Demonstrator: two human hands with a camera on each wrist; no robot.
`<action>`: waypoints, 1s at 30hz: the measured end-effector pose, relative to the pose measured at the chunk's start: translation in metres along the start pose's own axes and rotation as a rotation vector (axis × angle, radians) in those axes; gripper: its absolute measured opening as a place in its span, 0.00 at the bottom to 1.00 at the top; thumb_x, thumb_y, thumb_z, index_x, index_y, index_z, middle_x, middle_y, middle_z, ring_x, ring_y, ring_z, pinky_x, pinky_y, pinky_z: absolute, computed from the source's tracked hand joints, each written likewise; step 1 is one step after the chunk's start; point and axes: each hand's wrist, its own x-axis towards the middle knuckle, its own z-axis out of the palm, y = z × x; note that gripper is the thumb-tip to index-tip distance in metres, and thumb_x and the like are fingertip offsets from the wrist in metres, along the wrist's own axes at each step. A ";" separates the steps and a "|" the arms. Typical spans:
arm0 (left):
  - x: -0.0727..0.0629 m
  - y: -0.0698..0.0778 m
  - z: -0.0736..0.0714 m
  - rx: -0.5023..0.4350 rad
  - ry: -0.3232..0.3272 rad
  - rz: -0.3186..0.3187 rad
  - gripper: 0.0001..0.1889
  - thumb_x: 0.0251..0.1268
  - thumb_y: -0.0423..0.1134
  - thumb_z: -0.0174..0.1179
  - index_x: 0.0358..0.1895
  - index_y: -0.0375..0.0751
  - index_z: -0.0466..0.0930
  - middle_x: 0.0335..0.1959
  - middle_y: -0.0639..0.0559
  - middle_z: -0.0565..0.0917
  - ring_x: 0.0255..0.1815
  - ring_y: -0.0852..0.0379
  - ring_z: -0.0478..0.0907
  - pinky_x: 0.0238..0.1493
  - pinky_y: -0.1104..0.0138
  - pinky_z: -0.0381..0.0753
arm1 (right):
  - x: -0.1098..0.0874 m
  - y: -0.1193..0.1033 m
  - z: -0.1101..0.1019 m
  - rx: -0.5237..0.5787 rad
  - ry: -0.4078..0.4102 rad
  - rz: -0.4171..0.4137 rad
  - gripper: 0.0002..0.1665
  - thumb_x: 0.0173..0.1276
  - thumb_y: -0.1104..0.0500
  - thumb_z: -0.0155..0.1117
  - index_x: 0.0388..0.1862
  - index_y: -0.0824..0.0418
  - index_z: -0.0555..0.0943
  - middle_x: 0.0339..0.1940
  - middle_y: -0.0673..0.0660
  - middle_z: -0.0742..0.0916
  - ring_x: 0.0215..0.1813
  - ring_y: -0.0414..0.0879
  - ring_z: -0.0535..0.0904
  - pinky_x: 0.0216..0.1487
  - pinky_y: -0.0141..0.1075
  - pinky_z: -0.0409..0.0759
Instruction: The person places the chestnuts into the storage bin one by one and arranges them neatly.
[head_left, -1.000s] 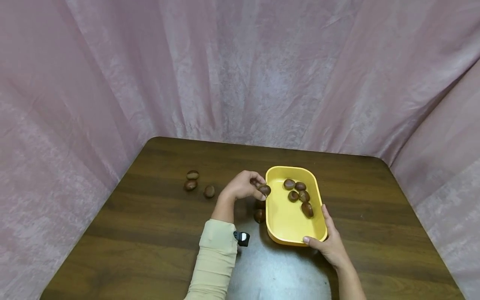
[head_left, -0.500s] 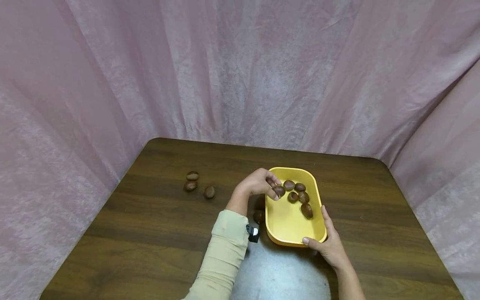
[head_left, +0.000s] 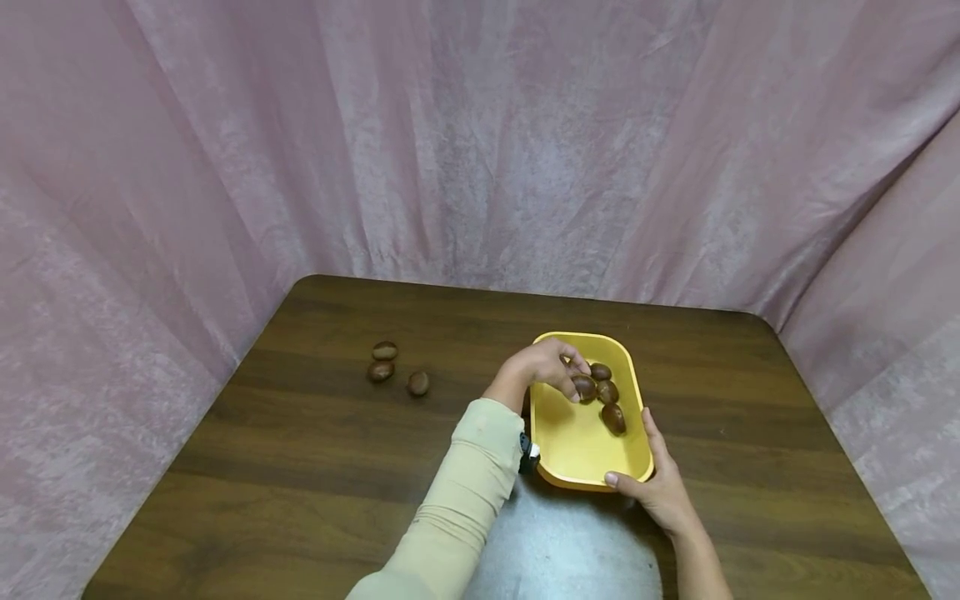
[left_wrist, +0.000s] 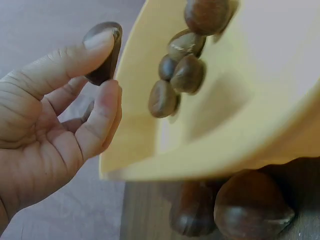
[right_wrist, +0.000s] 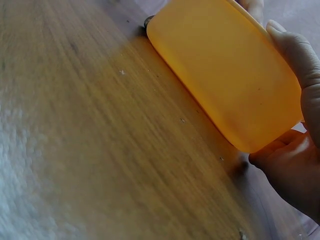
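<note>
My left hand [head_left: 542,367] is over the yellow plastic container [head_left: 570,450], pinching a chestnut [left_wrist: 104,70] between thumb and fingertips. The left wrist view has this chestnut against the container's inner wall. Several brown chestnuts [head_left: 613,419] lie on the container floor, toward its far right side. At the near right corner my right hand [head_left: 663,496] grips the container, thumb on the rim and fingers along the outer side. From the right wrist, the container's outer wall [right_wrist: 220,75] shows as orange, standing on the wooden table.
Three chestnuts [head_left: 381,371] lie on the wooden table [head_left: 285,467] to the left. Two more chestnuts [left_wrist: 252,205] sit beside the container's left side, hidden behind my left arm in the head view. A pink curtain [head_left: 480,167] hangs behind the table.
My left hand has moved right with the chestnut, from the container's left rim to over its inside, near the other chestnuts. The right hand and container have stayed in place.
</note>
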 end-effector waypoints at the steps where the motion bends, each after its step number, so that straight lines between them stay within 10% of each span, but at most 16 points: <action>1: 0.002 0.001 0.001 0.016 -0.004 -0.004 0.18 0.38 0.31 0.76 0.36 0.49 0.83 0.36 0.53 0.80 0.37 0.60 0.75 0.39 0.69 0.74 | 0.000 0.000 0.000 -0.001 0.000 0.004 0.65 0.50 0.70 0.73 0.76 0.53 0.41 0.71 0.69 0.54 0.54 0.56 0.70 0.46 0.26 0.72; 30: 0.023 -0.013 0.034 0.038 -0.138 -0.182 0.17 0.42 0.23 0.71 0.39 0.41 0.84 0.30 0.54 0.80 0.26 0.60 0.76 0.31 0.72 0.77 | -0.002 0.002 0.008 0.025 0.005 -0.003 0.65 0.49 0.70 0.73 0.76 0.54 0.42 0.71 0.69 0.56 0.56 0.60 0.68 0.48 0.27 0.71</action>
